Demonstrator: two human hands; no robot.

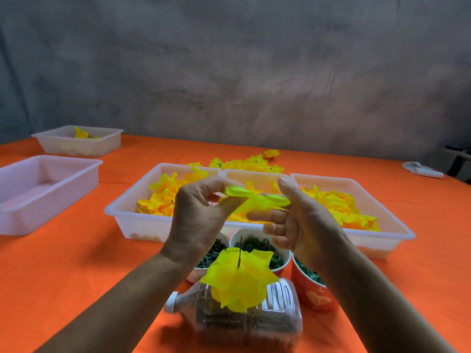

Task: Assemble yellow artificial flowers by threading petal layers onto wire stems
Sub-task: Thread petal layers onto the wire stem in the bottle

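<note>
Both forearms are bare to the frame edge; left hand (pixel 197 215) and right hand (pixel 303 220) wear nothing.

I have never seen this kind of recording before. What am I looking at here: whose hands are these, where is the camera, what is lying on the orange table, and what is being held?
No machine here: a person works with bare hands, and one camera worn on the head looks forward and down.

The left hand and right hand together pinch a yellow fabric petal layer in the air.

Below them, a half-built yellow flower on a thin dark wire stem stands on a clear plastic bottle lying on its side.

The orange table also carries white plastic trays of yellow petals, paper cups of small green parts, an empty-looking translucent tray at left, and finished yellow flowers behind.
</note>
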